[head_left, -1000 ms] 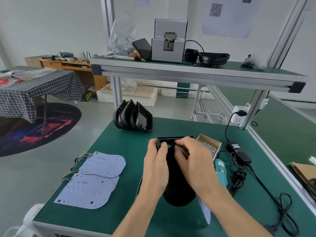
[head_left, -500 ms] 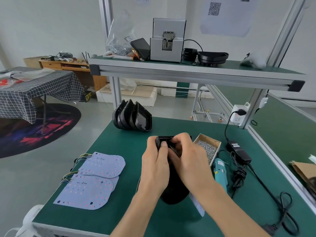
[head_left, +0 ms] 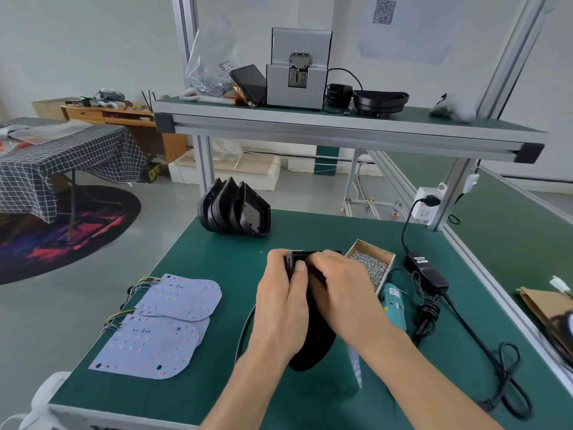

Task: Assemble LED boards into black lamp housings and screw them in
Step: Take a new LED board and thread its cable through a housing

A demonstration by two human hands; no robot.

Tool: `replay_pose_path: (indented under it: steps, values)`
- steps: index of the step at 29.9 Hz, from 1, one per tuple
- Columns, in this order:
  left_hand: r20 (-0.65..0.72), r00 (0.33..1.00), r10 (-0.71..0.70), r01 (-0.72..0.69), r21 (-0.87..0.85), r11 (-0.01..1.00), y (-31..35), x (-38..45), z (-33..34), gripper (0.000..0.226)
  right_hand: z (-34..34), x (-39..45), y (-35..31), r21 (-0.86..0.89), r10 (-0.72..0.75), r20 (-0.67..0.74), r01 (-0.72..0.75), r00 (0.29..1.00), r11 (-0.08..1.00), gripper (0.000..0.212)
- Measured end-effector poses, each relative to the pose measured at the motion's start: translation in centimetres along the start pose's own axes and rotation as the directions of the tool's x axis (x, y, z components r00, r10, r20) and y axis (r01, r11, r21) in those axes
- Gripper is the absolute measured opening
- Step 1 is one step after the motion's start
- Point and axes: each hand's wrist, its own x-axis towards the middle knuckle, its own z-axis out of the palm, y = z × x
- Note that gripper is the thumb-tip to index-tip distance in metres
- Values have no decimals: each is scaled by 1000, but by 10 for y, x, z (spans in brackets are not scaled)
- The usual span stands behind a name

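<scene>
We hold one black lamp housing (head_left: 313,342) near the middle of the green table (head_left: 217,249), its far end tipped up. Our left hand (head_left: 280,308) grips its left side with the thumb curled over the far rim, and our right hand (head_left: 341,293) curls over the top right at that same far end; what the right fingertips work on is hidden, possibly a wire or clip. A pale LED board (head_left: 355,364) edge shows under our right forearm, just beside the housing.

We judge the main risk to be the housing twisting out of our grip, since both hands crowd one end and the near end hangs free. A trapped wire could also keep a board from seating flat.

The open box of screws (head_left: 370,265) sits just right of our right hand, close enough to knock. The teal electric screwdriver (head_left: 393,305) and its tangled cable (head_left: 428,311) lie near our right forearm. Spare LED boards (head_left: 161,324) lie to the left, and stacked empty housings (head_left: 235,209) stand at the far edge.
</scene>
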Motion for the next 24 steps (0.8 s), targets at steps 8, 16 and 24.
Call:
replay_pose_path:
  steps: [8, 16, 24]
  values:
    - [-45, 999, 23, -27, -89, 996, 1, -3, -1, 20, -2, -9, 1, 175, 127, -152, -99, 980, 979, 17]
    - [-1, 998, 70, -70, -64, 995, 2, -5, -1, 33, 7, -8, -11, 61, 117, -194, -107, 974, 992, 14]
    - [-80, 995, -65, 45, -238, 970, -9, 6, -4, 18, 6, -18, -12, -45, 70, 3, -70, 998, 997, 23]
